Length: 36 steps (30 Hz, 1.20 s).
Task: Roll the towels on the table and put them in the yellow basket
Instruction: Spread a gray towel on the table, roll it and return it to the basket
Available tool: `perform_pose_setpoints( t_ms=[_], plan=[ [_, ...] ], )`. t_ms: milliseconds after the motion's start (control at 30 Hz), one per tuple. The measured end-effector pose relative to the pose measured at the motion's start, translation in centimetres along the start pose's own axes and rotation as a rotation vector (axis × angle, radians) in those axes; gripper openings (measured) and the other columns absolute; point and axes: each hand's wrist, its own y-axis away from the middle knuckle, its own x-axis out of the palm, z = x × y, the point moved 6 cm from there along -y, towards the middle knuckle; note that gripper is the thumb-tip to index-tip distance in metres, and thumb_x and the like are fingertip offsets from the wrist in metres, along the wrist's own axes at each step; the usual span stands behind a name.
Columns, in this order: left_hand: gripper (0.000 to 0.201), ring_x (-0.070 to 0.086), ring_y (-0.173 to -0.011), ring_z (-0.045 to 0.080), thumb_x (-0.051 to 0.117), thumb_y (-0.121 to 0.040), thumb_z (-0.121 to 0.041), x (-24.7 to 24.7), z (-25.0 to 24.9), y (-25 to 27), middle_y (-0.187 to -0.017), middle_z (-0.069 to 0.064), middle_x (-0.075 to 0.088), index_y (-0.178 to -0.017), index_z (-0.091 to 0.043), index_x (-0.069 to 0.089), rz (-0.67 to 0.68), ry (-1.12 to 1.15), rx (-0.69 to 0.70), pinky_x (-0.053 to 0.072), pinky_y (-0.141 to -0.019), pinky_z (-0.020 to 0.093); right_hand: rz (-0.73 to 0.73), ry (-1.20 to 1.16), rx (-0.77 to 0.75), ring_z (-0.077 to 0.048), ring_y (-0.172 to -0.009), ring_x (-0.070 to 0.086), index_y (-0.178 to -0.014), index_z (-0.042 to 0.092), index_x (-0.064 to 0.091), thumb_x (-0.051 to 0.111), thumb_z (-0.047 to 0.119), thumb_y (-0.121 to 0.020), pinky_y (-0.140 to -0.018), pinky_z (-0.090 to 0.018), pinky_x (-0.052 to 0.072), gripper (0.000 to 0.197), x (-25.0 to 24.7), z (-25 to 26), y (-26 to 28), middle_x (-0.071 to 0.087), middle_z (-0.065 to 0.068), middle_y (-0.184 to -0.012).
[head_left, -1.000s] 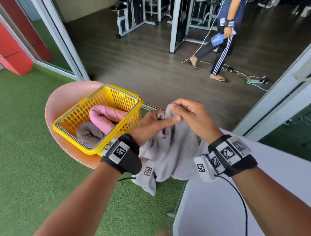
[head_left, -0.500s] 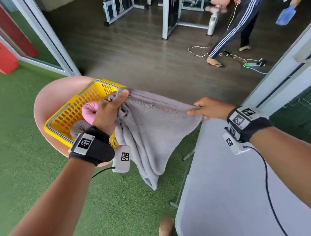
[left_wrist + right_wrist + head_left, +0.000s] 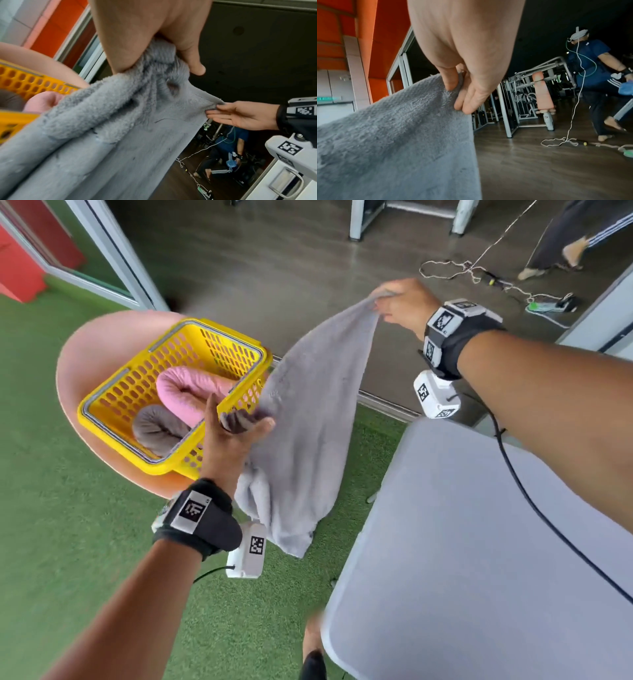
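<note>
A grey towel [image 3: 308, 419] hangs in the air between my hands, beside the table's left edge. My right hand [image 3: 399, 302] pinches its far upper corner, thumb against fingers [image 3: 453, 82]. My left hand [image 3: 236, 426] grips a bunched fold of the grey towel [image 3: 154, 70] lower down, right by the near rim of the yellow basket [image 3: 113, 398]. Inside the basket lie a rolled pink towel [image 3: 185, 388] and a rolled brownish-grey towel [image 3: 157, 428]. The grey towel's lower end dangles over the green turf.
The basket stands on a round pink seat [image 3: 102, 344]. A grey table [image 3: 479, 559] fills the lower right. Green turf [image 3: 51, 508] covers the ground at left. On the dark floor beyond lie cables [image 3: 479, 272], and another person [image 3: 594, 70] walks there among gym machines.
My right hand has lifted its corner up and away to the right. My left hand has dropped lower and now grips a bunched fold, so the towel hangs slanted instead of level.
</note>
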Motion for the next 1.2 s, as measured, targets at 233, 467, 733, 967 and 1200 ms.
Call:
perform_pose_setpoints(
  t_ms=[233, 467, 733, 967, 1200],
  plan=[
    [0.023, 0.042, -0.051, 0.01, 0.054, -0.085, 0.005, 6.4, 14.8, 19.1, -0.07, 0.012, 0.054, -0.081, -0.015, 0.062, 0.159, -0.387, -0.367, 0.035, -0.042, 0.017, 0.359, 0.572, 0.058, -0.016, -0.088, 0.066, -0.093, 0.02, 0.077, 0.057, -0.001, -0.091, -0.084, -0.034, 0.053, 0.029, -7.8, -18.6, 7.3, 0.072, -0.003, -0.092],
    [0.007, 0.053, -0.078, 0.028, 0.055, -0.079, -0.008, 27.8, 22.6, 34.9, -0.081, 0.009, 0.057, -0.085, -0.008, 0.057, 0.383, -0.598, -0.332, 0.039, -0.067, 0.034, 0.37, 0.983, 0.142, -0.042, -0.1, 0.063, -0.095, 0.004, 0.074, 0.05, 0.005, -0.093, -0.087, -0.042, 0.05, 0.024, -19.6, -38.5, 20.4, 0.067, -0.025, -0.109],
    [0.019, 0.048, -0.095, 0.028, 0.062, -0.086, -0.021, 47.5, 21.7, 50.6, -0.101, 0.008, 0.051, -0.084, -0.017, 0.044, 0.806, -0.548, -0.382, 0.047, -0.083, 0.044, 0.081, 1.136, 0.665, -0.042, -0.116, 0.051, -0.117, -0.001, 0.06, 0.062, 0.017, -0.086, -0.098, -0.047, 0.039, 0.036, -35.0, -50.8, 31.8, 0.052, -0.027, -0.127],
    [0.07, 0.026, -0.134, 0.018, 0.049, -0.085, -0.065, 41.6, 19.2, 49.7, -0.146, 0.001, 0.032, -0.142, -0.027, 0.033, 0.802, -0.923, 0.013, 0.014, -0.114, 0.042, 0.125, 0.806, 0.096, -0.037, -0.133, 0.037, -0.134, 0.013, 0.049, 0.061, 0.037, -0.091, -0.11, -0.056, 0.031, 0.051, -27.0, -49.4, 35.3, 0.038, -0.016, -0.144],
    [0.1, -0.009, -0.147, 0.028, 0.058, -0.073, -0.072, 35.5, 23.7, 46.3, -0.161, 0.005, -0.007, -0.152, -0.034, 0.01, 1.117, -1.353, 0.356, -0.014, -0.113, 0.052, 0.188, 0.708, 0.146, -0.033, -0.149, 0.005, -0.144, 0.018, 0.031, 0.071, 0.054, -0.078, -0.114, -0.066, 0.015, 0.086, -22.8, -51.7, 38.0, 0.009, -0.014, -0.162]
  ],
)
